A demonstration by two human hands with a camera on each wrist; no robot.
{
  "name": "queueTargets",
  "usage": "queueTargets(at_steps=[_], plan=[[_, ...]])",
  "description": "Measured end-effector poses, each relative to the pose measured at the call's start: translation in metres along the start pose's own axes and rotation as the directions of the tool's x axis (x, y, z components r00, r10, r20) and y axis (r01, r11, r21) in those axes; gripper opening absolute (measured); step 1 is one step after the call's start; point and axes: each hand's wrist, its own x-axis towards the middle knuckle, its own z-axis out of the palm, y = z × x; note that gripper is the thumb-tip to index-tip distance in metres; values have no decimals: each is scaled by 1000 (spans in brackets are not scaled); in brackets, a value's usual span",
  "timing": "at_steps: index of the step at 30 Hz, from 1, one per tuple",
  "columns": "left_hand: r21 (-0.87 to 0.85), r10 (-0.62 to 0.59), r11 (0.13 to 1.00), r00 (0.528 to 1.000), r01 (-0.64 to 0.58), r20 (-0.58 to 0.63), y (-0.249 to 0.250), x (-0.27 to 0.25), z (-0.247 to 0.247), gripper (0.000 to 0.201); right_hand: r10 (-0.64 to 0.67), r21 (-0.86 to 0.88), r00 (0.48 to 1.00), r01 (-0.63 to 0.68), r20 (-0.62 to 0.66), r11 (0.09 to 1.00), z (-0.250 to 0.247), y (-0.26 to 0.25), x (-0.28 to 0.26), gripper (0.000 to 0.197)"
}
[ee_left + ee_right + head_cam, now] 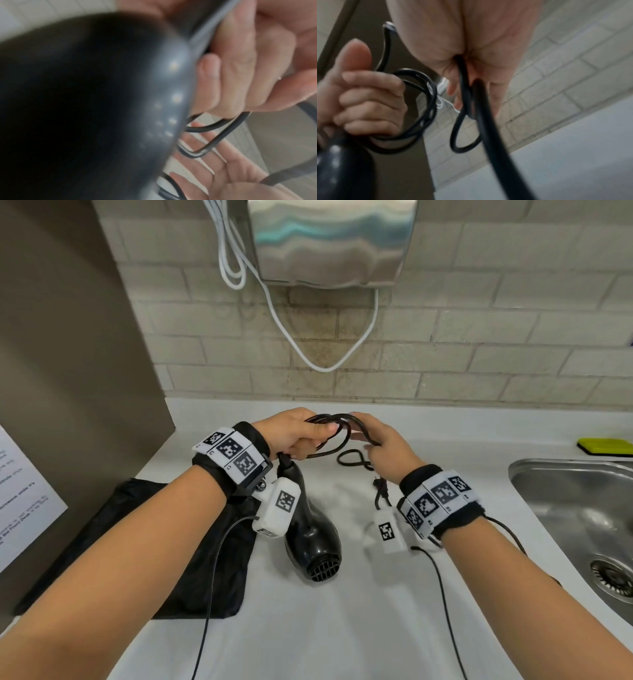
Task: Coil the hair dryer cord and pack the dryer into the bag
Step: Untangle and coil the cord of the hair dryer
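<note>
Above the white counter [342, 628] we have the job partly done: our left hand [291, 436] clasps several gathered loops of the black cord [329, 419] with the hair dryer [313, 539] hanging below it, while our right hand [383, 446] pinches the next stretch. A loose length and the plug [380, 486] remain uncoiled. The black bag [171, 549] lies flat beside the dryer, so packing has not begun, we judge.

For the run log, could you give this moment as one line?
left hand: grips cord coils | right hand: feeds cord | dryer: hanging | bag: on counter
</note>
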Motion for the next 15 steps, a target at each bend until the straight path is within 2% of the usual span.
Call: queueTargets(at_steps=[3,6,8,11,15], plan=[[-69,4,998,1000,-2,30,-3,0,-3,53,-50,152,990,30,130,988,12,-7,5,64],[-81,0,997,999,-3,-42,-4,0,-5,43,-57,182,995,42,79,982,18,-9,7,27],[-52,7,999,988,-16,-154,-4,0,-4,40,-36,217,999,31,20,976,19,-10,7,15],[9,49,999,958,-49,-282,-5,1,-4,29,20,310,999,-8,-35,951,22,-11,5,10],[5,86,996,953,-88,-290,-9,1,-4,24,42,344,998,-20,-56,939,19,-8,2,21]])
